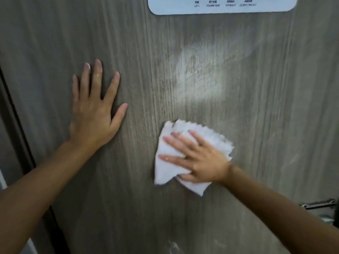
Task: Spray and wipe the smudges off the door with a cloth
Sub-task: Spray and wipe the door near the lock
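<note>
Head view: you face a grey wood-grain door (128, 208) that fills the frame. Your left hand (93, 114) lies flat against it toward the door's left edge, fingers straight and spread, holding nothing. Your right hand (198, 158) presses a white cloth (166, 173) flat against the door's middle, fingers straight and fanned across the fabric, not curled round it. The cloth is crumpled, with a zigzag edge showing above and to the right of your knuckles and 1 corner hanging below your wrist. Above the cloth a pale, hazy smudge (200, 77) marks the panel, with fainter streaks trailing toward the door's right edge. A further small whitish mark (173, 245) sits near the door's bottom edge of the frame. A white sign (222, 6) with rounded corners is fixed at the door's top edge; its print is too blurred to read reliably. A metal door handle (319, 204) shows at the door's right edge, partly behind your right forearm. A dark frame strip (16, 110) runs along the door's left edge.
</note>
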